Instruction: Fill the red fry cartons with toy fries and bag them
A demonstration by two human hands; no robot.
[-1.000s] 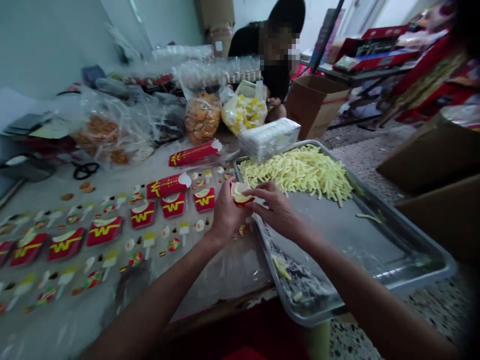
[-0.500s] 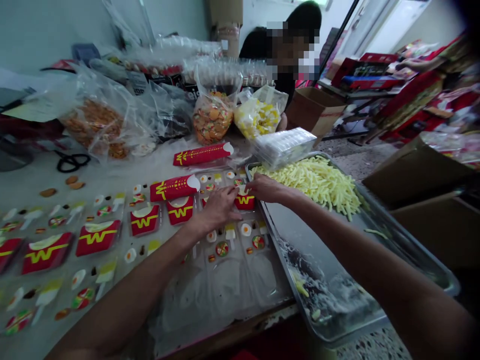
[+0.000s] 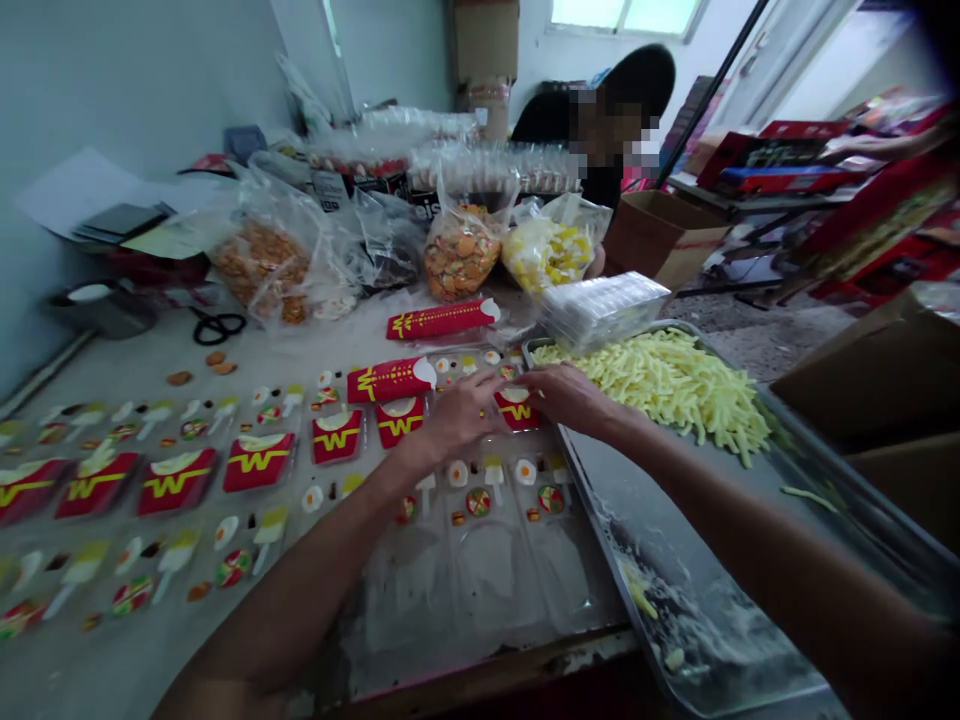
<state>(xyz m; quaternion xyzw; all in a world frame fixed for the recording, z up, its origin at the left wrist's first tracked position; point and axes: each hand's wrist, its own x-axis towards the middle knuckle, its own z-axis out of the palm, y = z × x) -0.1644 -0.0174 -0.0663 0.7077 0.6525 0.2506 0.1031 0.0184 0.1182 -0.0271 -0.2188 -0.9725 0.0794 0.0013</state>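
Several toy red fries cartons with a yellow W lie in a row in clear plastic blister trays. My left hand is at the left edge of one small red fries carton, its fingers and thumb bent against that edge. My right hand reaches the same carton's top from the right, fingertips pinched together; whatever is between them is hidden. Beside it, a metal tray holds a heap of pale yellow toy fries. A long red carton strip rests just left of my hands.
Clear blister trays with tiny toy foods cover the table. Behind stand bags of toy biscuits and yellow-white pieces, a stack of clear packs and black scissors. A person in black sits opposite; cardboard boxes stand at right.
The whole view has shifted, so things sit farther right and slightly lower. Both hands stay at the same carton, their fingers slightly changed in pose.
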